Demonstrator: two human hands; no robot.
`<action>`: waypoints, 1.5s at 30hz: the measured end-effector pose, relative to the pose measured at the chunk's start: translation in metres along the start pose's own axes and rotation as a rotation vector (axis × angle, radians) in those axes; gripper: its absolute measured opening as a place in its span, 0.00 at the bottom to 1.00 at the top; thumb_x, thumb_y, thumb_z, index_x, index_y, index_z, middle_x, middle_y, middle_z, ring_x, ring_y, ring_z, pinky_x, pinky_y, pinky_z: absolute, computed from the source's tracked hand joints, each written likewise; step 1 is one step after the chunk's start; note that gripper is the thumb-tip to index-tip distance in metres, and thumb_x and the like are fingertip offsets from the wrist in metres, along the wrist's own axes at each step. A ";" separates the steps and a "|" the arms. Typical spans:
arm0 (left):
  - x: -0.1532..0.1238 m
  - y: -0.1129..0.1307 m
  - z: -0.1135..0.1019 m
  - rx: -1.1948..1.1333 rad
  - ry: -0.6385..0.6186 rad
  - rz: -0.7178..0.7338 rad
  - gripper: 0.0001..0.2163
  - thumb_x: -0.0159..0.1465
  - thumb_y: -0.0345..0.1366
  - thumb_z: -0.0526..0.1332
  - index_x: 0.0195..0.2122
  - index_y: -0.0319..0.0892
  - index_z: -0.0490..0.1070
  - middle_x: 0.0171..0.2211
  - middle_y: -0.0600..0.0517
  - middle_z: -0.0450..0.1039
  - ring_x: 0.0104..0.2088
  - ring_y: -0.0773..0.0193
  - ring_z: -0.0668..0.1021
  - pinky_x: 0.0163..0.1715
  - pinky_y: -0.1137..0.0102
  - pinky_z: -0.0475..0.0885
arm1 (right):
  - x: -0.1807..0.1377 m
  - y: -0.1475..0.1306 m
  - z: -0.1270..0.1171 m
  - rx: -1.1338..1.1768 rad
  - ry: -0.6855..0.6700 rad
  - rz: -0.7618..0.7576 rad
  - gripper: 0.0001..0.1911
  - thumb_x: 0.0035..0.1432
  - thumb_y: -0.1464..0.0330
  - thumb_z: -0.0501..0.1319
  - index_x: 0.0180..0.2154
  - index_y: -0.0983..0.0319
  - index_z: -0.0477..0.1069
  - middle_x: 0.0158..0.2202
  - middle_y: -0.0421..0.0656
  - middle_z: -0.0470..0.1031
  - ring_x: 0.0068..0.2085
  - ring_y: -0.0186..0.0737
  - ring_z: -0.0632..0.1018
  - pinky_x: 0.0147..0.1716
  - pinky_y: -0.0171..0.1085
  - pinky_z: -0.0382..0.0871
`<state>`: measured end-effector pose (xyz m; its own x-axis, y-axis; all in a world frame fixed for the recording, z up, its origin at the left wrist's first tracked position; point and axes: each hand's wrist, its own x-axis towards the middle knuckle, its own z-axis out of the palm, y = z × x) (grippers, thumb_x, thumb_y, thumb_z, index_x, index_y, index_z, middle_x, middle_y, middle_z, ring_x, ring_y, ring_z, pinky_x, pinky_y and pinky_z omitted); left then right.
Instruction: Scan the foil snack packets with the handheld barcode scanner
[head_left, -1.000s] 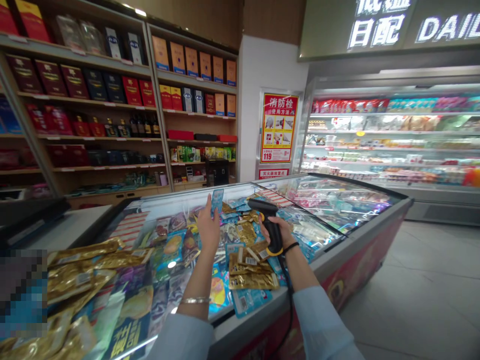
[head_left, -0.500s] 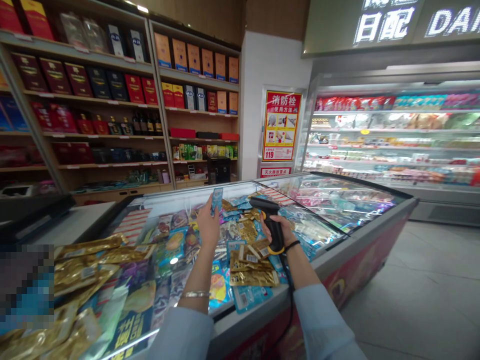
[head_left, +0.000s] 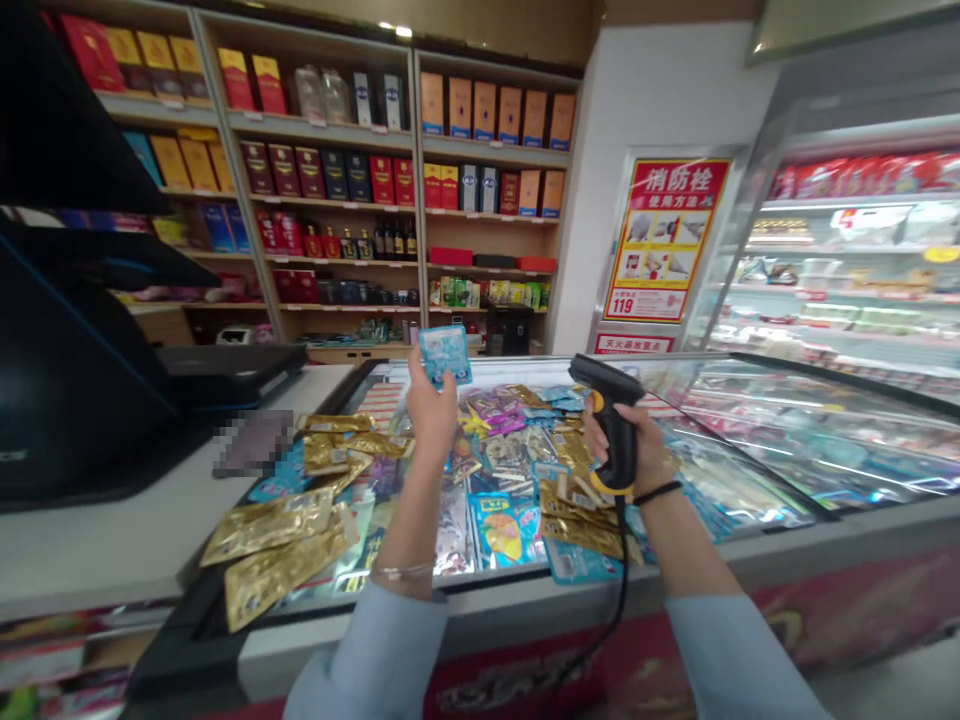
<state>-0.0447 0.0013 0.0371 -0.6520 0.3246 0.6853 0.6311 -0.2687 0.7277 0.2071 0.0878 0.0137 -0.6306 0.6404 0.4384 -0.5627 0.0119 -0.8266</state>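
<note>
My left hand grips a small blue packet by its edge, raised above the freezer's glass top. Wrapped round the handle of a black barcode scanner is my right hand, with the scanner's head tilted up toward the left. Its cable hangs down over the freezer's front edge. Below the scanner lies a pile of gold packets with a blue packet under them. More gold packets are spread on the glass to the left of my left arm.
The chest freezer stretches across in front of me. A counter with a black machine stands at the left. Behind are shelves of boxed goods, a red fire-hydrant poster and a lit refrigerated display.
My view has turned left, bringing the counter and black machine into sight. The blue packet in my left hand now shows its broad face. My right hand still holds the scanner.
</note>
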 end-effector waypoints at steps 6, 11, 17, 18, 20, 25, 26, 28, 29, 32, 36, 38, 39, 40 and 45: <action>0.046 -0.030 -0.104 0.572 -0.088 0.008 0.28 0.62 0.30 0.53 0.65 0.40 0.54 0.48 0.41 0.75 0.48 0.51 0.78 0.49 0.59 0.70 | 0.049 0.048 0.082 0.158 -0.115 0.004 0.14 0.50 0.58 0.58 0.34 0.61 0.69 0.16 0.35 0.66 0.14 0.32 0.66 0.12 0.30 0.60; 0.059 -0.074 -0.144 0.973 -0.181 -0.126 0.21 0.62 0.29 0.50 0.57 0.32 0.63 0.44 0.34 0.76 0.47 0.47 0.78 0.46 0.60 0.70 | 0.086 0.121 0.148 0.268 -0.092 0.196 0.14 0.49 0.57 0.59 0.32 0.61 0.68 0.16 0.35 0.68 0.14 0.32 0.68 0.12 0.31 0.63; 0.051 -0.114 -0.147 1.218 -0.177 -0.172 0.18 0.62 0.26 0.46 0.49 0.29 0.68 0.38 0.33 0.76 0.43 0.45 0.78 0.42 0.57 0.69 | 0.100 0.187 0.188 0.307 -0.070 0.321 0.16 0.48 0.55 0.60 0.28 0.62 0.68 0.15 0.36 0.67 0.14 0.32 0.67 0.12 0.31 0.61; 0.049 -0.118 -0.146 1.230 -0.170 -0.182 0.18 0.63 0.26 0.45 0.49 0.29 0.69 0.37 0.33 0.76 0.44 0.45 0.78 0.43 0.57 0.68 | 0.101 0.194 0.189 0.317 -0.068 0.325 0.16 0.48 0.55 0.60 0.28 0.62 0.68 0.15 0.36 0.67 0.14 0.32 0.67 0.12 0.31 0.61; 0.047 -0.123 -0.146 1.243 -0.147 -0.187 0.18 0.63 0.26 0.44 0.47 0.30 0.70 0.38 0.34 0.76 0.45 0.45 0.77 0.44 0.57 0.67 | 0.101 0.205 0.189 0.314 -0.066 0.366 0.16 0.48 0.55 0.60 0.27 0.62 0.68 0.15 0.37 0.67 0.13 0.32 0.66 0.11 0.32 0.61; 0.044 -0.123 -0.147 1.286 -0.103 -0.165 0.17 0.63 0.27 0.45 0.45 0.31 0.72 0.45 0.32 0.72 0.49 0.44 0.72 0.44 0.58 0.65 | 0.096 0.216 0.188 0.246 -0.093 0.487 0.15 0.52 0.57 0.57 0.29 0.63 0.69 0.15 0.39 0.68 0.14 0.34 0.68 0.12 0.31 0.61; 0.043 -0.122 -0.147 1.294 -0.105 -0.167 0.17 0.63 0.27 0.45 0.45 0.31 0.72 0.46 0.32 0.71 0.50 0.44 0.71 0.43 0.58 0.66 | 0.094 0.217 0.189 0.240 -0.097 0.500 0.14 0.53 0.58 0.56 0.29 0.63 0.69 0.15 0.39 0.69 0.14 0.34 0.68 0.12 0.31 0.61; 0.042 -0.120 -0.148 1.295 -0.119 -0.178 0.18 0.64 0.27 0.45 0.46 0.32 0.72 0.48 0.32 0.69 0.50 0.44 0.70 0.41 0.60 0.66 | 0.092 0.218 0.191 0.228 -0.094 0.534 0.14 0.54 0.58 0.56 0.30 0.63 0.70 0.15 0.39 0.69 0.14 0.34 0.68 0.12 0.31 0.61; 0.042 -0.120 -0.148 1.289 -0.132 -0.182 0.18 0.64 0.27 0.45 0.46 0.32 0.72 0.49 0.32 0.68 0.50 0.45 0.70 0.40 0.61 0.66 | 0.091 0.218 0.192 0.221 -0.087 0.551 0.14 0.54 0.58 0.56 0.31 0.63 0.70 0.15 0.38 0.69 0.14 0.34 0.68 0.12 0.31 0.61; 0.042 -0.118 -0.147 1.264 -0.165 -0.182 0.18 0.64 0.27 0.44 0.48 0.33 0.71 0.51 0.33 0.66 0.50 0.45 0.70 0.40 0.61 0.67 | 0.089 0.218 0.194 0.193 -0.072 0.582 0.16 0.54 0.56 0.57 0.30 0.63 0.70 0.15 0.38 0.68 0.14 0.34 0.68 0.12 0.31 0.60; 0.043 -0.116 -0.147 1.222 -0.158 -0.146 0.20 0.65 0.27 0.42 0.50 0.34 0.70 0.52 0.33 0.65 0.49 0.45 0.70 0.41 0.60 0.67 | 0.090 0.218 0.193 0.170 -0.102 0.595 0.19 0.54 0.54 0.56 0.26 0.63 0.70 0.13 0.40 0.67 0.15 0.35 0.69 0.12 0.30 0.60; 0.043 -0.114 -0.148 1.201 -0.150 -0.123 0.21 0.64 0.27 0.42 0.51 0.34 0.70 0.53 0.32 0.65 0.50 0.45 0.69 0.41 0.58 0.67 | 0.091 0.217 0.193 0.182 -0.099 0.580 0.19 0.54 0.54 0.55 0.26 0.63 0.70 0.13 0.40 0.67 0.15 0.35 0.69 0.11 0.30 0.61; 0.043 -0.113 -0.148 1.194 -0.147 -0.119 0.21 0.64 0.27 0.42 0.51 0.34 0.70 0.53 0.32 0.65 0.50 0.44 0.69 0.42 0.58 0.67 | 0.091 0.217 0.193 0.194 -0.092 0.570 0.18 0.54 0.55 0.55 0.26 0.63 0.70 0.13 0.40 0.67 0.14 0.35 0.68 0.11 0.30 0.61; 0.042 -0.113 -0.148 1.190 -0.145 -0.121 0.21 0.64 0.28 0.43 0.51 0.34 0.71 0.53 0.32 0.65 0.49 0.44 0.69 0.42 0.58 0.67 | 0.091 0.217 0.192 0.208 -0.086 0.560 0.18 0.55 0.55 0.56 0.26 0.63 0.69 0.14 0.40 0.68 0.14 0.34 0.68 0.11 0.31 0.61; 0.042 -0.117 -0.148 1.204 -0.144 -0.199 0.18 0.63 0.30 0.46 0.49 0.33 0.71 0.48 0.31 0.67 0.47 0.44 0.71 0.39 0.58 0.67 | 0.091 0.219 0.193 0.260 -0.096 0.524 0.17 0.57 0.56 0.56 0.25 0.62 0.68 0.15 0.38 0.68 0.14 0.34 0.68 0.12 0.31 0.63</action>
<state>-0.2080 -0.0875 -0.0148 -0.7769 0.3822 0.5003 0.5612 0.7806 0.2751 -0.0762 0.0006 -0.0597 -0.8986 0.4373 0.0354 -0.2682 -0.4837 -0.8331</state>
